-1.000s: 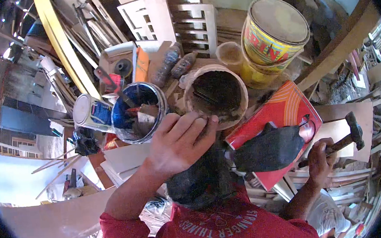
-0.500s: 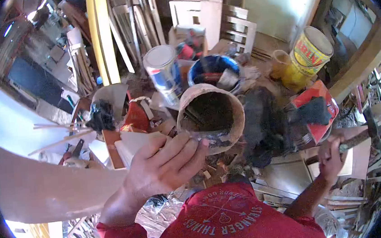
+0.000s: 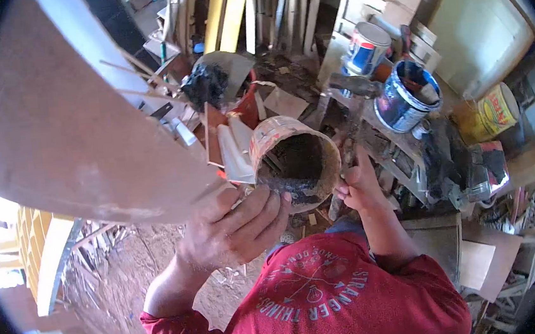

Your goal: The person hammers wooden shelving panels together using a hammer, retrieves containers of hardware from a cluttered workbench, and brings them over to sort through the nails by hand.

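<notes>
My left hand (image 3: 238, 227) grips the near rim of a worn, stained bucket (image 3: 267, 132), fingers wrapped over its edge. Dark residue and a few thin items that I cannot make out lie inside the bucket, which is tilted so its mouth faces me. On the bucket's right side, my right hand (image 3: 359, 181) is closed around the handle of a hammer, with some fingertips at the bucket's rim. The hammer head (image 3: 356, 85) points up and away, in front of the blue-stained paint bucket (image 3: 406, 97).
A large curved brown board (image 3: 80, 132) fills the left side. A white-and-blue can (image 3: 368, 47) stands at the upper right, and a yellow can (image 3: 498, 108) farther right. Black plastic (image 3: 206, 83) and a red container (image 3: 248, 108) lie beyond the bucket. Wood scraps cover the floor.
The view has turned left. My left hand has carried the bucket away from the paint cans, toward the board. My right hand has brought the hammer in from the far right to the bucket's side.
</notes>
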{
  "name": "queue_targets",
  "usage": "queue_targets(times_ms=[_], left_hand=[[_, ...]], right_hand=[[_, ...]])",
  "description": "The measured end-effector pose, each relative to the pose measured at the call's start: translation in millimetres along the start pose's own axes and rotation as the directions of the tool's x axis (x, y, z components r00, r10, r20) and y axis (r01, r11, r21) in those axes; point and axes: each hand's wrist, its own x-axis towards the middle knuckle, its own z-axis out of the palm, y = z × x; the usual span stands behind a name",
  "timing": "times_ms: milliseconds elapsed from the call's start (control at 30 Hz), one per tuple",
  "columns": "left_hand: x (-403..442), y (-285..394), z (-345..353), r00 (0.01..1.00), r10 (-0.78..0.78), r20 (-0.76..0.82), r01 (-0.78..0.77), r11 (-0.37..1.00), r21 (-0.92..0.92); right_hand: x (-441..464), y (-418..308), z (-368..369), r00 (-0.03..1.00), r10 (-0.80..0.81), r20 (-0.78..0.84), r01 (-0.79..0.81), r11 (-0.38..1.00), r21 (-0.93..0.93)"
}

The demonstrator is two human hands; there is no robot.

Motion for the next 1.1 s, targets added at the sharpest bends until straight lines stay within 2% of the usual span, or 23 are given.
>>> queue_targets(times_ms=[33,200,300,367,433,533,567,667,767,833,867,900,1000,1033,1100], left_hand=[[-9.4,-0.3,-3.2,1.0,-0.016,-0.004,0.016,1.0,0.015],[-45.4,2.5,-11.8,0.986,-0.168,-0.021,0.168,0.986,-0.007],[-53.8,11.9,-7.8,0.96,-0.25,-0.125,0.242,0.967,-0.076],[-61.1,18.6,8.5,0.902,-0.372,-0.22,0.354,0.928,-0.118],[-66.8,21.0,24.5,0.84,-0.477,-0.259,0.439,0.877,-0.193],[-63.4,21.3,47.0,0.72,-0.64,-0.269,0.501,0.747,-0.438],[-67.3,13.8,61.1,0.773,-0.574,-0.268,0.435,0.789,-0.435],[-43.0,24.1,92.1,0.613,-0.766,-0.196,0.385,0.505,-0.773],[-15.7,31.6,111.3,0.581,-0.812,0.049,0.387,0.223,-0.894],[2.6,34.1,123.0,0.646,-0.755,0.117,0.295,0.105,-0.95],[10.8,35.6,128.0,0.676,-0.723,0.146,0.253,0.042,-0.966],[17.2,38.9,131.2,0.675,-0.698,0.239,0.257,-0.081,-0.963],[45.8,52.4,138.7,0.699,-0.628,0.342,0.095,-0.393,-0.915],[48.5,55.1,143.9,0.672,-0.604,0.429,0.124,-0.479,-0.869],[45.7,62.9,157.2,0.609,-0.536,0.585,0.169,-0.633,-0.755]], right_hand=[[2.3,4.4,14.0,0.996,0.05,-0.078,-0.061,0.986,-0.154],[15.5,16.6,49.7,0.989,0.15,0.011,-0.15,0.988,-0.035],[23.0,41.6,39.8,0.987,0.162,0.005,-0.162,0.987,-0.006],[26.6,47.1,39.0,0.989,0.148,0.017,-0.148,0.989,0.01],[31.0,46.6,41.2,0.992,0.113,0.05,-0.115,0.993,0.031],[33.5,43.9,33.1,0.996,0.072,0.059,-0.074,0.997,0.029],[33.5,43.8,29.0,0.997,0.061,0.038,-0.062,0.997,0.043],[32.0,37.4,13.8,1.0,0.013,-0.009,-0.012,0.998,0.056],[25.1,25.3,-6.4,0.998,-0.046,-0.05,0.048,0.998,0.034],[21.7,19.8,-21.3,0.992,-0.077,-0.1,0.081,0.996,0.038],[19.3,14.4,-27.1,0.988,-0.085,-0.125,0.09,0.995,0.035],[16.4,6.9,-30.4,0.985,-0.091,-0.15,0.097,0.995,0.034],[9.8,-5.5,-46.6,0.978,-0.097,-0.183,0.099,0.995,0.004],[8.0,-8.6,-52.2,0.977,-0.099,-0.188,0.098,0.995,-0.01],[8.1,-9.5,-57.4,0.953,-0.214,-0.213,0.184,0.971,-0.151]])
